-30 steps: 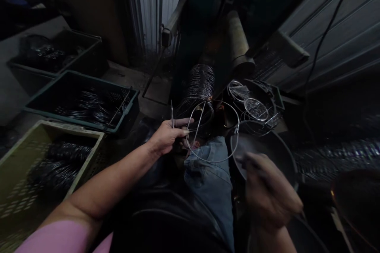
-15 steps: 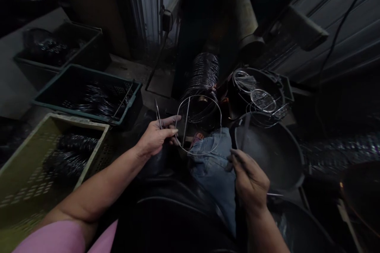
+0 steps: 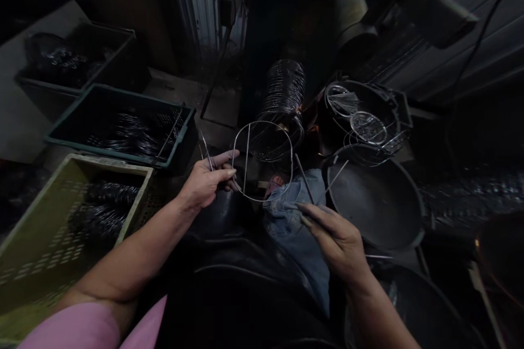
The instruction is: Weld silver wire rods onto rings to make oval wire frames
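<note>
My left hand (image 3: 204, 181) is closed, thumb and fingers pinching the left edge of a round wire ring (image 3: 246, 159) with one straight bar across it. Another thin curved wire (image 3: 206, 147) sticks up behind the thumb of the same hand. To the right, over the jeans, my right hand (image 3: 338, 237) is closed with its fingertips together. A thin straight metal rod (image 3: 304, 178) stands up from those fingertips, and a second thin rod (image 3: 337, 175) slants up right beside it. How the fingers hold the rods is partly hidden.
A big stack of wire rings (image 3: 284, 84) lies ahead. On the right are a dark round basin (image 3: 376, 202) and a tub (image 3: 323, 120) with wire pieces. A yellow crate (image 3: 45, 212), a green crate (image 3: 123, 158) and a grey bin (image 3: 45, 103) stand left with wire parts.
The ring and my left hand have shifted slightly left and up in view. My right hand has turned its fingers leftward, and two rods now show apart above it.
</note>
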Demonstrator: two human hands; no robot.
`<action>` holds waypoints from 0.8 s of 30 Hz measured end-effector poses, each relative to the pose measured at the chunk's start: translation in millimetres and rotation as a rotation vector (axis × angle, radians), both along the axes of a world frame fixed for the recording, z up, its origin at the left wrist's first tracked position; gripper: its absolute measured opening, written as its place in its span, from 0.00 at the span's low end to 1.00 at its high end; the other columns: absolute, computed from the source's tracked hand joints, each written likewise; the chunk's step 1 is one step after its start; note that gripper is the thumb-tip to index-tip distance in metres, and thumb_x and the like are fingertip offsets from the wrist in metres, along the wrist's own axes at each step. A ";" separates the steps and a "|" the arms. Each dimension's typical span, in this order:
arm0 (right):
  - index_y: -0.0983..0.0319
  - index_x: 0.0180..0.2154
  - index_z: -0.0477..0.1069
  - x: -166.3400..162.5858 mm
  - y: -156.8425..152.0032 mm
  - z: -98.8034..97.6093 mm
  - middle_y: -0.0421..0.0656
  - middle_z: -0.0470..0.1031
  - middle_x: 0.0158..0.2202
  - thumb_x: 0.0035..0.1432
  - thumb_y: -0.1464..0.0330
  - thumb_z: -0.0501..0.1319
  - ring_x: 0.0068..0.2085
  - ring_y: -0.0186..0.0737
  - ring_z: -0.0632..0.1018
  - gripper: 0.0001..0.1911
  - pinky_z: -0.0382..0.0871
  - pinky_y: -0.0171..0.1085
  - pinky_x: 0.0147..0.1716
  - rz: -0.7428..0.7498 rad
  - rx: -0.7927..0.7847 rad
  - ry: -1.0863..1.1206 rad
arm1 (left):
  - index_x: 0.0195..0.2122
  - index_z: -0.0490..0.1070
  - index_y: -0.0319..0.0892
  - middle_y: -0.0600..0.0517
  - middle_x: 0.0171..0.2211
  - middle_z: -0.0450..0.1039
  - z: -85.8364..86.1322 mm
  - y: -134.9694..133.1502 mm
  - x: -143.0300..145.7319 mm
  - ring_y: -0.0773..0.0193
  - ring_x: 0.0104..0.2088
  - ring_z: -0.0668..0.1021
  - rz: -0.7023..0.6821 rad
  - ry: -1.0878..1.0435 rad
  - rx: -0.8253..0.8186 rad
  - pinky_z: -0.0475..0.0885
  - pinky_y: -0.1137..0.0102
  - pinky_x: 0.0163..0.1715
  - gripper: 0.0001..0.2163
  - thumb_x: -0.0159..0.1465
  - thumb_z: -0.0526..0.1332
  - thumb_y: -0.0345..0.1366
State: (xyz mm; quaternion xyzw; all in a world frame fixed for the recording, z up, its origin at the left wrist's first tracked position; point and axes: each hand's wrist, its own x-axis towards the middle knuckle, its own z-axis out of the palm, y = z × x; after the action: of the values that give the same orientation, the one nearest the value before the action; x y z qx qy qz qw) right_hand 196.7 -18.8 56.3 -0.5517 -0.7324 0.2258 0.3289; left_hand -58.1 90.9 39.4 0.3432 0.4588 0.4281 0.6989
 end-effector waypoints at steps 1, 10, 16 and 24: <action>0.58 0.50 0.68 0.8 0.4 4.3 0.44 0.75 0.43 0.60 0.69 0.56 0.46 0.42 0.74 0.15 0.68 0.42 0.46 0.013 0.017 -0.079 | 0.51 0.69 0.34 0.56 0.21 0.68 -0.4 0.0 0.1 0.67 0.19 0.75 -0.003 0.000 -0.003 0.66 0.75 0.19 0.25 0.50 0.65 0.30; 0.64 0.53 0.63 -24.2 41.9 26.2 0.50 0.72 0.43 0.60 0.70 0.55 0.48 0.48 0.69 0.19 0.52 0.50 0.50 0.293 0.129 -0.617 | 0.50 0.70 0.37 0.56 0.22 0.69 2.3 -3.5 -2.6 0.69 0.20 0.74 0.006 0.002 0.008 0.67 0.75 0.20 0.24 0.50 0.66 0.30; 0.62 0.52 0.65 -26.4 55.5 19.7 0.47 0.73 0.43 0.62 0.70 0.55 0.48 0.45 0.70 0.16 0.48 0.50 0.51 0.352 0.154 -0.693 | 0.50 0.70 0.36 0.56 0.23 0.68 4.0 -3.6 -6.4 0.69 0.20 0.73 -0.074 -0.040 0.000 0.69 0.72 0.23 0.24 0.50 0.65 0.30; 0.62 0.53 0.64 -21.4 67.1 24.1 0.47 0.72 0.43 0.59 0.70 0.59 0.45 0.45 0.70 0.20 0.55 0.48 0.47 0.351 0.136 -0.762 | 0.51 0.69 0.36 0.56 0.22 0.67 6.2 5.7 -3.0 0.69 0.19 0.73 -0.104 -0.041 0.012 0.69 0.72 0.23 0.24 0.51 0.64 0.29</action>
State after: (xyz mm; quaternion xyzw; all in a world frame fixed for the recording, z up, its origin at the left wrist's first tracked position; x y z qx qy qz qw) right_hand 175.4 48.3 80.4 -0.4397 -0.8977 0.0095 0.0268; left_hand -61.1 96.6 45.6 0.3619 0.4232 0.4007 0.7276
